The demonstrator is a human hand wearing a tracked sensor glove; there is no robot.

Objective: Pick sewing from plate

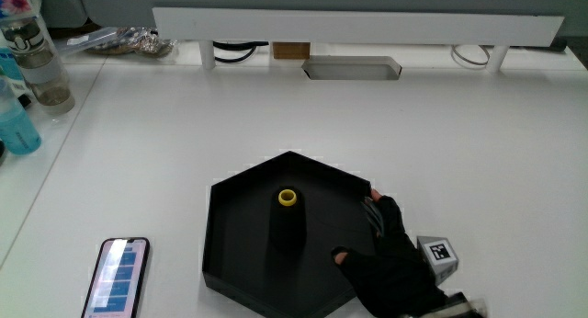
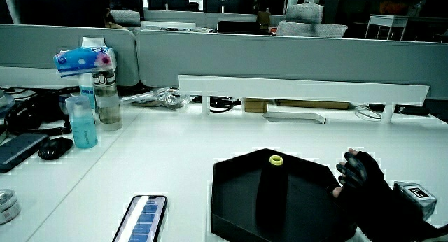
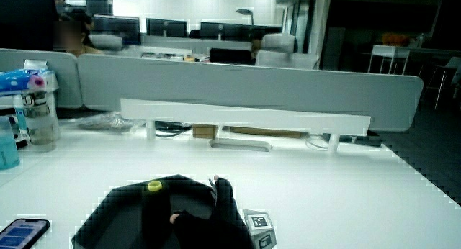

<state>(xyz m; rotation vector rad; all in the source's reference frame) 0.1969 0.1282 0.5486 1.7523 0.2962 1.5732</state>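
**Fingers loose, nothing held yet: reach in for the spool**

Fingers (image 1: 375, 215) on your hand (image 1: 390, 263) are loose and a little spread, and they hold nothing. Your hand sits at the rim of the black plate (image 1: 230, 194), on the corner nearest you. The small patterned cube (image 1: 439, 254) rides on the back of the glove.

The thing you want is the black thread spool (image 1: 287, 224). It stands up straight in the middle of the plate. Its top is a little yellow ring (image 1: 288, 197). The spool is dark like the plate, so the yellow ring is your best guide. In both side views you can see the ring poking up above the plate (image 2: 274, 160) (image 3: 154, 185).

Your fingertips are near the spool but not touching it. I think the step now is to reach in and take hold.

Move your hand over the rim toward the spool. Open your thumb and fingers wide enough to go around it. Close them on the spool's sides, below the yellow ring. Squeeze gently. A tall thin spool may tip if you bump it, so come in slowly. Then lift it straight up, clear of the plate's low wall.

A phone (image 1: 117, 277) lies on the table beside the plate. Keep clear of it.
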